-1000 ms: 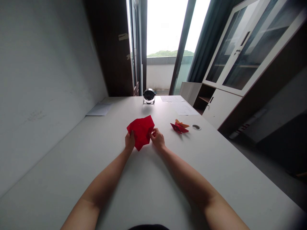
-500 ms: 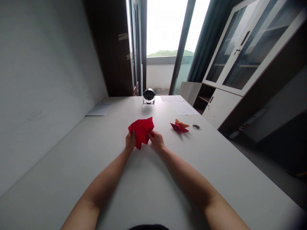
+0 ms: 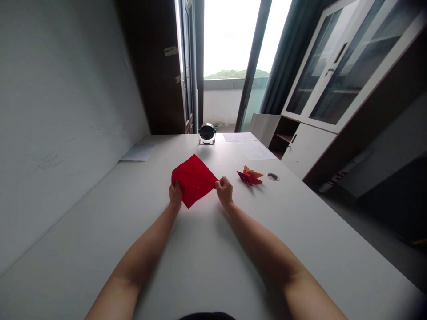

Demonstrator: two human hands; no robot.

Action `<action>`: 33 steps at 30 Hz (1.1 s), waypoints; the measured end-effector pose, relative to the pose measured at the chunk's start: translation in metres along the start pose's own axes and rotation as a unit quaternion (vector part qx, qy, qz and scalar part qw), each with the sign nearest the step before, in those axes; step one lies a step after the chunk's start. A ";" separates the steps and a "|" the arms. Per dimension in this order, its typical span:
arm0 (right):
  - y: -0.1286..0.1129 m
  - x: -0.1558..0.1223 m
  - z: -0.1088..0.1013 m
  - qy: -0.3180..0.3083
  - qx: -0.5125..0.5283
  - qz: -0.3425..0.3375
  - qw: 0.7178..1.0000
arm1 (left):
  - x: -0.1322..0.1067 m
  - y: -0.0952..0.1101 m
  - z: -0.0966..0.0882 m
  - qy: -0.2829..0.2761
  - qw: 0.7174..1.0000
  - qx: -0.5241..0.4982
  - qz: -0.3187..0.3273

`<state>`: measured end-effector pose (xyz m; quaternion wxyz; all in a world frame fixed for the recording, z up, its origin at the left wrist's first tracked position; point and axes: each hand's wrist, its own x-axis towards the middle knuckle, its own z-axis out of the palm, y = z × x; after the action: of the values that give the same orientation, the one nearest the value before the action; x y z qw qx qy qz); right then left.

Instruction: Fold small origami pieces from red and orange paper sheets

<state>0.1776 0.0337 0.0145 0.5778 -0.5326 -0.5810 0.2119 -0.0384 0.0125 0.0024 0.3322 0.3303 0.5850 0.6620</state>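
Note:
A square sheet of red paper (image 3: 194, 180) is stretched between my two hands, held above the white table (image 3: 200, 262) with one corner pointing away from me. My left hand (image 3: 175, 194) grips its left corner, the thumb lying on the face of the sheet. At the right corner, my right hand (image 3: 224, 189) pinches the paper between closed fingers. Faint crease marks show on the red surface. To the right of my right hand lie folded paper pieces (image 3: 250, 176), red in front and orange behind.
A round black device on a metal stand (image 3: 207, 134) sits at the table's far end. White papers (image 3: 255, 150) lie at the far right, another sheet (image 3: 137, 152) by the left wall. A round cable hole (image 3: 273, 177) is set near the right edge.
The red paper, bent and crumpled before, is now spread into a flatter square. My right hand has moved slightly right and my left hand slightly left. The folded pieces have not moved.

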 end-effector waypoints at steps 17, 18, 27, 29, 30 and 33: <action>-0.002 -0.004 0.004 -0.124 0.042 -0.053 0.990 | 0.002 0.004 -0.002 -0.032 0.999 -0.011 -0.004; -0.003 -0.005 0.004 -0.133 0.042 -0.049 0.989 | 0.002 0.004 -0.002 -0.036 0.999 -0.009 0.002; 0.001 -0.004 0.004 -0.091 0.028 -0.021 0.995 | 0.005 0.012 -0.008 0.016 0.999 0.031 0.007; 0.001 -0.004 0.005 -0.086 0.030 -0.023 0.996 | 0.006 0.017 -0.011 0.030 0.998 0.049 0.019; 0.002 -0.004 0.006 -0.085 0.030 -0.023 0.996 | 0.006 0.019 -0.013 0.038 0.997 0.057 0.027; 0.003 -0.005 0.007 -0.088 0.031 -0.020 0.995 | 0.008 0.023 -0.017 0.073 0.993 0.082 0.048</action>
<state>0.1711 0.0332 0.0075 0.5453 -0.4820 -0.6328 0.2644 -0.0583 0.0075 0.0235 0.2283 0.3345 0.6437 0.6493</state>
